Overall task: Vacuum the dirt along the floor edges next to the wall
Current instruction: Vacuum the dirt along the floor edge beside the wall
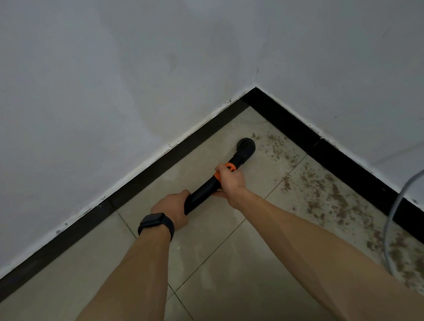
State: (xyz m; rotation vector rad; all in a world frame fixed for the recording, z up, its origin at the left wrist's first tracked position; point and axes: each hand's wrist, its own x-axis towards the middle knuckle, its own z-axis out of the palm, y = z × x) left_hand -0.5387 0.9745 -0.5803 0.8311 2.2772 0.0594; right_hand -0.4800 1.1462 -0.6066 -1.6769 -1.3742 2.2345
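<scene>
Beige tiled floor (pixel 210 268) fills the near field, grout lines running diagonally. Both bare forearms reach forward over it. Left hand (pixel 173 209), black wristwatch (pixel 152 221) on the wrist, grips the near end of the black vacuum tube (pixel 202 193); fingers curled round it. Right hand (pixel 231 181) grips the same tube further along, fingers wrapped round it at the orange collar (pixel 231 167). Tube slants away toward the corner of the room. Round black nozzle (pixel 246 147) at its far end is down at the tile; actual contact cannot be told. Nozzle lies near the corner, at the left margin of the brown dirt (pixel 327 194), which is scattered in a band along the right-hand black skirting (pixel 325 142). Grey cable (pixel 390 216) comes in from the right edge, crosses the skirting and curves down over the dirty strip. White wall (pixel 107 80) rises behind on both sides of the corner, paint edge ragged along the skirting top.
</scene>
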